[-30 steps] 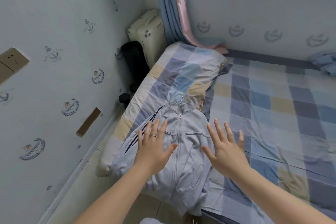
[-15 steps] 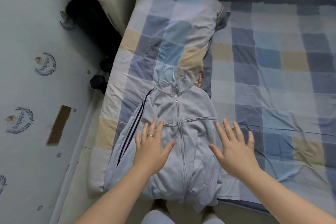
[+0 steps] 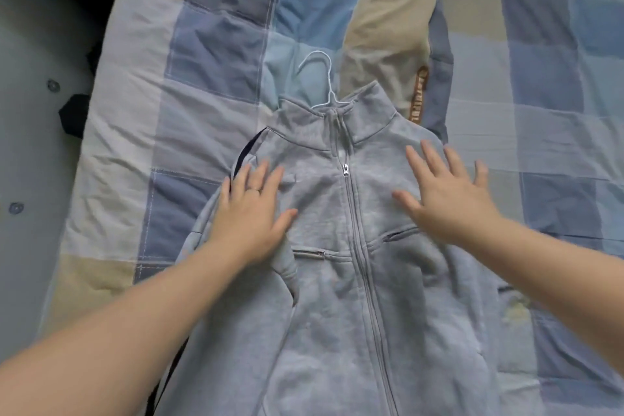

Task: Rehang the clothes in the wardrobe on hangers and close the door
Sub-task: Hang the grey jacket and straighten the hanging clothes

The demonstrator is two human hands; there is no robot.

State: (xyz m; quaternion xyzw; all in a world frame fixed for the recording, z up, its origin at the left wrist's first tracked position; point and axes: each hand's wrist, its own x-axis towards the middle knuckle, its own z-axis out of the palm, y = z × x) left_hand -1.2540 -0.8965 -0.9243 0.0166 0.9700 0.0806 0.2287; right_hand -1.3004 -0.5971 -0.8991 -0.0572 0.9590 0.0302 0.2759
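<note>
Both hands spread flat over the grey jacket.

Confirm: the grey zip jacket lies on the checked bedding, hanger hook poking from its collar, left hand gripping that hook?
No: the head view shows the left hand flat on the grey zip jacket, fingers straight, apart from the hanger hook. The jacket does lie on the checked bedding, hook poking from its collar.

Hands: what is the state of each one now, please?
Left hand: open, fingers spread over the jacket, holding nothing.
Right hand: open, fingers spread over the jacket, holding nothing.
</note>
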